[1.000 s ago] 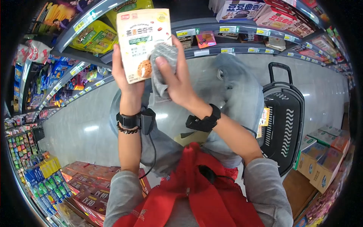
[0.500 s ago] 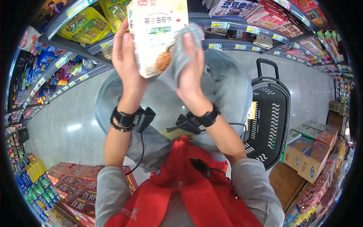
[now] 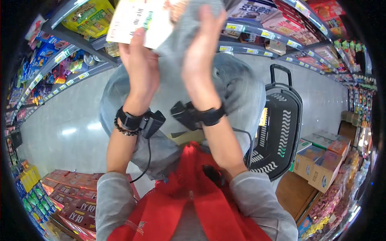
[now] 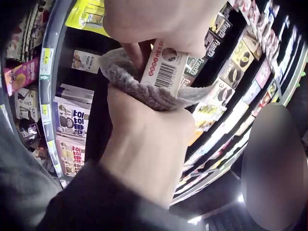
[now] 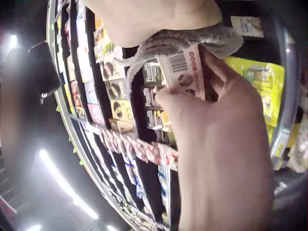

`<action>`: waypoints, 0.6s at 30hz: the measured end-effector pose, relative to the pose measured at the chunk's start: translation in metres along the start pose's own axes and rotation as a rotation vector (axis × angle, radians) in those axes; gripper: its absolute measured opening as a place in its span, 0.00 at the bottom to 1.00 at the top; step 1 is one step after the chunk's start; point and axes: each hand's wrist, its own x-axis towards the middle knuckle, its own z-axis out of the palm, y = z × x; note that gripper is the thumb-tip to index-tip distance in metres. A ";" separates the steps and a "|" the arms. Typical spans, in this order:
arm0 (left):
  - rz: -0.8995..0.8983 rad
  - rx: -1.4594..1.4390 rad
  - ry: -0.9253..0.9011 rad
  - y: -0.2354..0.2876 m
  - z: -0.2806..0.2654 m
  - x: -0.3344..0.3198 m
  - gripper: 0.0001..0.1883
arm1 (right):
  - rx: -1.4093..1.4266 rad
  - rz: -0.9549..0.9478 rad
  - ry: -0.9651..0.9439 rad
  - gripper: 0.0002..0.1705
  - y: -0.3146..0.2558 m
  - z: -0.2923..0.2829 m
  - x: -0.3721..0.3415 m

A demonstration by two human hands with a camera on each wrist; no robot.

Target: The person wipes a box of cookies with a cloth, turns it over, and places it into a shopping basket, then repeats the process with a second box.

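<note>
In the head view my left hand (image 3: 140, 70) grips a pale cookie box (image 3: 138, 22) by its lower edge, thumb on the printed front. Beside it my right hand (image 3: 201, 56), blurred, holds a grey cloth (image 3: 179, 42) against the box's right end. The left wrist view shows the box's barcode side (image 4: 166, 70) between the hands, with the cloth (image 4: 139, 86) around it. In the right wrist view the cloth (image 5: 175, 38) lies along the box's edge (image 5: 185, 72) under my right hand (image 5: 154, 17), the left hand (image 5: 221, 130) holding below.
Stocked shelves (image 3: 241, 47) curve around the front and left. A black basket (image 3: 281, 128) stands on the floor to the right, near cartons (image 3: 317, 166). Red boxes (image 3: 74, 197) are stacked at the lower left.
The box has turned onto its side and shifted left in the head view. My right hand has moved with the cloth to the box's right end; both hands keep their holds.
</note>
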 end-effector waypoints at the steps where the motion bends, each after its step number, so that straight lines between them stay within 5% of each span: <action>1: -0.075 -0.051 -0.016 -0.001 -0.008 0.007 0.25 | -0.042 -0.036 -0.020 0.34 -0.001 0.010 -0.010; 4: -0.112 -0.018 -0.058 0.005 -0.021 0.008 0.26 | -0.038 -0.035 -0.111 0.35 -0.038 0.010 -0.016; 6: -0.063 0.034 -0.041 0.009 -0.007 -0.001 0.25 | 0.012 -0.129 -0.080 0.27 -0.024 -0.012 -0.002; 11: -0.147 0.263 -0.382 -0.001 -0.028 -0.005 0.32 | -0.314 0.287 -0.671 0.31 -0.062 -0.112 0.026; 14: -0.246 0.442 -0.730 -0.016 -0.007 -0.036 0.32 | -0.361 0.113 -0.699 0.35 -0.074 -0.166 0.013; 18: -0.520 0.222 -0.967 -0.019 0.038 -0.066 0.33 | -0.603 0.308 -0.455 0.36 -0.127 -0.251 -0.016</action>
